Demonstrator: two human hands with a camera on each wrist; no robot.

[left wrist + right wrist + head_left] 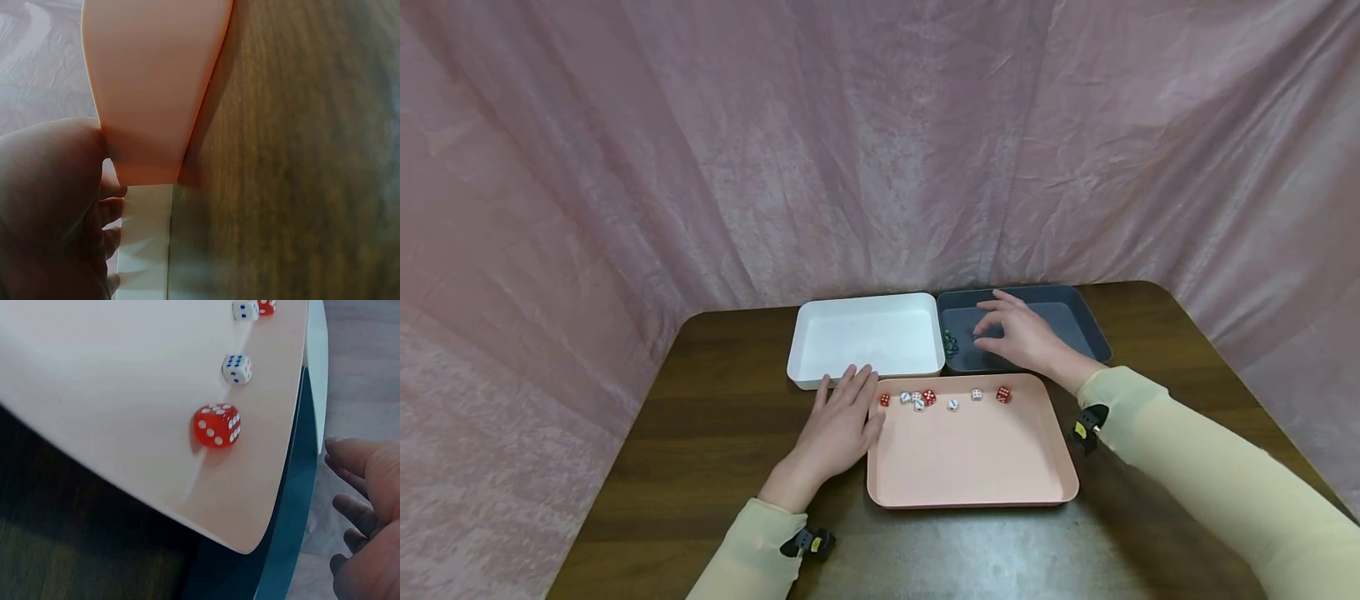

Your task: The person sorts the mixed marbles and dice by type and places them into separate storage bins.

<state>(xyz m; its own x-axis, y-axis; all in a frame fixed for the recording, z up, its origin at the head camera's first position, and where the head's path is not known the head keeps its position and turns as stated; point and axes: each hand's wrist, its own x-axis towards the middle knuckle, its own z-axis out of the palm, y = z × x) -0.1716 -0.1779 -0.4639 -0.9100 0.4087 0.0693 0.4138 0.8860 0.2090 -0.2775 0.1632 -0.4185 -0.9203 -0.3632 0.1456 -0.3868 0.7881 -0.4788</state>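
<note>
My left hand [838,429] lies flat with fingers spread. Its thumb is at the left rim of the pink tray [970,467], and its fingertips reach the front edge of the white tray [865,329]. Over the dark grey tray [1067,321] hovers my right hand [1022,333], thumb and fingers apart. A tiny dark blue piece [976,337] shows by its thumb tip. Small dark green and blue pieces [951,343] cluster at that tray's left side. Along the pink tray's back wall lie several dice, including a large red die [217,426] and a white die [237,369].
The trays sit on a dark wooden table [715,433], white at back left, dark grey at back right and pink in front. A pink curtain [880,167] hangs behind the table. Black wrist cameras [808,543] are strapped at both sleeves.
</note>
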